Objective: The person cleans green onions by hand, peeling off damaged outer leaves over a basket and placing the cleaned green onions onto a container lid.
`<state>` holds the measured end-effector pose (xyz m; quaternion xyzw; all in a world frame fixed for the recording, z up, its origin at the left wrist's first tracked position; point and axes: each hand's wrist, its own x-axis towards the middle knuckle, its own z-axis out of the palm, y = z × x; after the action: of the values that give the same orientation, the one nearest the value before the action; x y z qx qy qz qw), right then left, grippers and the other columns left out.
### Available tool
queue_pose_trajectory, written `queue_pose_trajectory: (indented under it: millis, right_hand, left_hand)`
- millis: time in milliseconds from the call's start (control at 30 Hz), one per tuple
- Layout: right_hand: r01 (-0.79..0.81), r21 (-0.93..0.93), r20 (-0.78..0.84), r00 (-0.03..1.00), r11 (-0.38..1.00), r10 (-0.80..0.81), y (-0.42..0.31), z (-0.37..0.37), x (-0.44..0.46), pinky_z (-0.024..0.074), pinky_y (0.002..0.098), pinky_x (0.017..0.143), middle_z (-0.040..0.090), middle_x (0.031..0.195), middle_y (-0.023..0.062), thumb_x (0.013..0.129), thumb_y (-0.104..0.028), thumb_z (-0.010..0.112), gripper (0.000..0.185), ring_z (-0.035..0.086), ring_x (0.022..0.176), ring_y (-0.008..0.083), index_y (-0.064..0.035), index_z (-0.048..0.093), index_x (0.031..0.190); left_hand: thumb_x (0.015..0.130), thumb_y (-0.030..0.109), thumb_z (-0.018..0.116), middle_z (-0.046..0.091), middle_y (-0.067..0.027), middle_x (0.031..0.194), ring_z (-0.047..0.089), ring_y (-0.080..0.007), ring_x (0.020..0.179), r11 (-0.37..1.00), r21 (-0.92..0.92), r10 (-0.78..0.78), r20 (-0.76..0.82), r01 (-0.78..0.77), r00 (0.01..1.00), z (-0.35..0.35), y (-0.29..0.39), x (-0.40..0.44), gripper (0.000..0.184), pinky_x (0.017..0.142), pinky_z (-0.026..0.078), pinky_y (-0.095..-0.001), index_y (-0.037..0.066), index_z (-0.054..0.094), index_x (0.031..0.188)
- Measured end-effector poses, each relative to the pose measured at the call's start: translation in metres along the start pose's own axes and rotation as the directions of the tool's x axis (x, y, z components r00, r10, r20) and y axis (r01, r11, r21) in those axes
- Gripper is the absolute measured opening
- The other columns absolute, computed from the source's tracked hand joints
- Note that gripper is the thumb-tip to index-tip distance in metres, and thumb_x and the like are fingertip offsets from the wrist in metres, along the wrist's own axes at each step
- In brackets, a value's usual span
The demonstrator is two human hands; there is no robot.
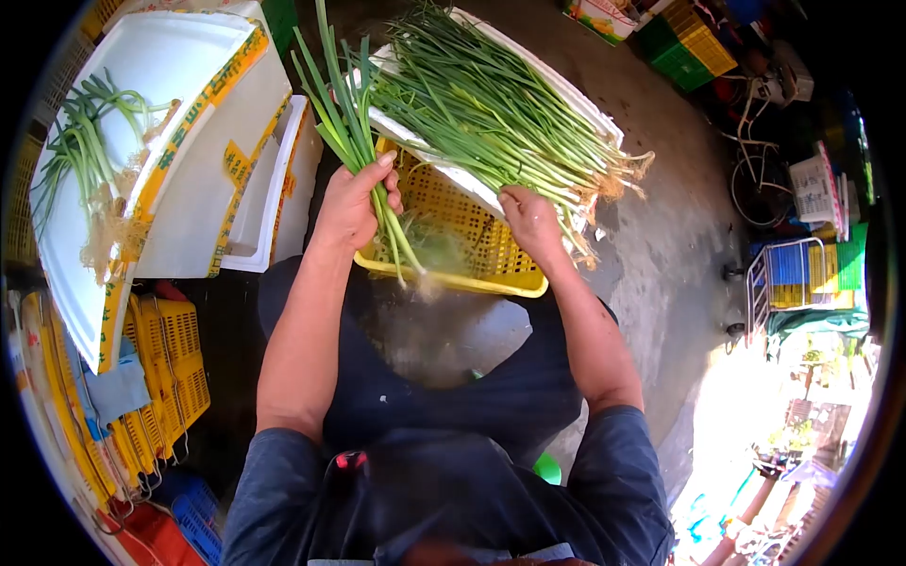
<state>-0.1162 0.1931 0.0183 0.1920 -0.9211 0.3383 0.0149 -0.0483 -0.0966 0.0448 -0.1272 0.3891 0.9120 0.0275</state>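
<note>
My left hand (357,203) is closed around a small bunch of green onions (351,127), leaves up and white root ends hanging over the yellow basket (481,282). Behind the basket a white foam box (451,172) bears a large pile of green onions (491,108), their roots toward the right. At the near edge of that pile, my right hand (533,224) has its fingers curled and pinched on green onion stalks; its fingertips are partly hidden. Loose root bits and something blurred lie inside the basket.
On the left, a foam lid (118,203) holds more green onions (90,141) above stacked foam boxes (260,203). Yellow crates (170,354) stand below it. To the right are a metal cart (788,278) and a wet floor (661,264). A green-and-yellow crate (687,47) is farther back.
</note>
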Motion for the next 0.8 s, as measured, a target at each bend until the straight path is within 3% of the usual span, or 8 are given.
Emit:
queue_pose_trajectory:
  millis: [67,133,267,300,400,567,667,800]
  right_hand:
    - [-0.112,-0.032,-0.059,0.992,0.993,0.110,-0.004,-0.012,0.025,0.0525,0.0431,0.065,0.069,0.080,0.0222,0.096,-0.024,0.059,0.028,0.068,0.069,0.0357,0.0000,0.070,0.102]
    - [-0.017,-0.239,-0.132,0.991,0.971,-0.015,0.018,-0.006,0.044,0.0513,0.0494,0.069,0.068,0.088,0.0259,0.094,-0.021,0.057,0.024,0.064,0.075,0.0453,-0.0013,0.070,0.097]
    - [-0.054,-0.474,0.050,0.995,0.879,0.088,0.102,0.023,0.059,0.0434,0.0639,0.096,0.069,0.101,0.0204,0.094,-0.019,0.053,0.024,0.065,0.095,0.0406,-0.0072,0.070,0.106]
    - [-0.058,-0.547,0.049,0.994,0.835,0.101,0.097,0.025,0.056,0.0277,0.0723,0.107,0.066,0.114,0.0170,0.093,-0.021,0.052,0.027,0.061,0.109,0.0371,-0.0104,0.068,0.113]
    - [-0.018,-0.620,0.073,0.994,0.785,0.080,0.090,0.022,0.052,0.0350,0.0705,0.100,0.066,0.112,0.0177,0.092,-0.022,0.056,0.027,0.062,0.108,0.0388,-0.0084,0.065,0.113]
    - [-0.168,-0.463,0.155,0.951,0.870,0.267,0.086,0.004,0.061,0.0314,0.0653,0.105,0.066,0.117,0.0265,0.094,-0.039,0.051,0.045,0.062,0.111,0.0413,-0.0056,0.064,0.121]
    - [-0.085,-0.508,0.199,0.957,0.857,0.213,0.084,-0.005,0.057,0.0388,0.0569,0.102,0.068,0.112,0.0267,0.094,-0.040,0.053,0.046,0.062,0.109,0.0421,-0.0045,0.066,0.118]
    - [-0.158,-0.420,0.242,0.929,0.893,0.279,0.085,-0.027,0.056,0.0447,0.0519,0.101,0.066,0.117,0.0258,0.089,-0.040,0.062,0.046,0.063,0.108,0.0416,-0.0065,0.067,0.119]
  left_hand:
    - [0.092,0.023,0.071,0.053,-0.0010,0.073,0.055,-0.0169,0.060,1.000,-0.005,0.004,-0.015,-0.004,1.000,-0.003,0.001,0.005,0.022,0.058,0.047,-0.0355,0.012,0.055,0.102]
    - [0.091,0.022,0.073,0.051,-0.0005,0.073,0.054,-0.0166,0.059,1.000,0.005,0.028,-0.028,-0.028,0.999,-0.003,-0.001,0.007,0.023,0.057,0.047,-0.0352,0.012,0.054,0.101]
    - [0.089,0.021,0.075,0.049,0.0021,0.068,0.053,-0.0157,0.057,0.999,-0.029,0.024,-0.084,-0.027,0.996,-0.002,0.004,0.006,0.024,0.057,0.047,-0.0341,0.013,0.054,0.099]
    - [0.089,0.021,0.075,0.048,0.0028,0.067,0.053,-0.0152,0.057,0.998,-0.034,0.044,-0.109,-0.048,0.993,-0.003,0.004,0.007,0.024,0.057,0.047,-0.0338,0.014,0.054,0.099]
    - [0.089,0.022,0.074,0.048,0.0026,0.067,0.053,-0.0152,0.057,0.995,-0.069,0.063,-0.127,-0.073,0.990,-0.004,0.006,0.006,0.024,0.057,0.047,-0.0339,0.013,0.055,0.100]
    - [0.091,0.022,0.072,0.048,0.0026,0.067,0.053,-0.0153,0.058,0.993,-0.065,0.086,-0.133,-0.096,0.987,-0.003,0.002,0.009,0.022,0.058,0.047,-0.0339,0.012,0.055,0.100]
    - [0.091,0.019,0.071,0.048,0.0009,0.067,0.052,-0.0157,0.057,0.992,-0.080,0.084,-0.159,-0.097,0.984,-0.004,0.001,0.008,0.019,0.055,0.046,-0.0334,0.011,0.054,0.097]
    - [0.092,0.018,0.069,0.048,0.0001,0.068,0.052,-0.0160,0.056,0.993,-0.077,0.079,-0.156,-0.092,0.985,-0.005,-0.003,0.011,0.018,0.054,0.046,-0.0332,0.010,0.053,0.096]
